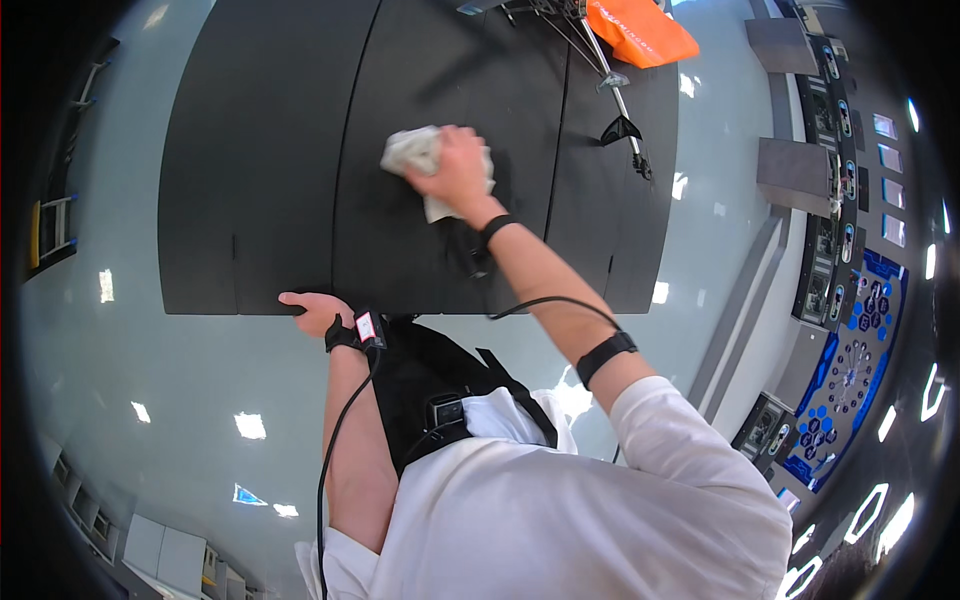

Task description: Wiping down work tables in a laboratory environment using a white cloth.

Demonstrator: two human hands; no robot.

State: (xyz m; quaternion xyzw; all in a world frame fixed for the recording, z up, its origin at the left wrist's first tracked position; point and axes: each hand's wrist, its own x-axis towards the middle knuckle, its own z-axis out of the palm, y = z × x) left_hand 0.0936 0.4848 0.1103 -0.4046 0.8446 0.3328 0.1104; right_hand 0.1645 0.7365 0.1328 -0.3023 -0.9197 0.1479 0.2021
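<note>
My right hand [459,169] presses a crumpled white cloth [411,150] onto the middle panel of a dark grey table [262,150]. Part of the cloth shows to the left of the fingers and part hangs out below the palm. My left hand [319,311] rests at the table's near edge, its thumb over the top; the other fingers are partly hidden, and I see no object in it. A black device with a cable is strapped at the left wrist. Beneath my right wrist lies a dark shape, perhaps a device or its shadow.
At the table's far right stands a metal frame with a long thin leg [615,97], its dark foot piece reaching towards the right edge. An orange bag [641,34] with writing lies beside it. A black cable [555,300] loops across my right forearm.
</note>
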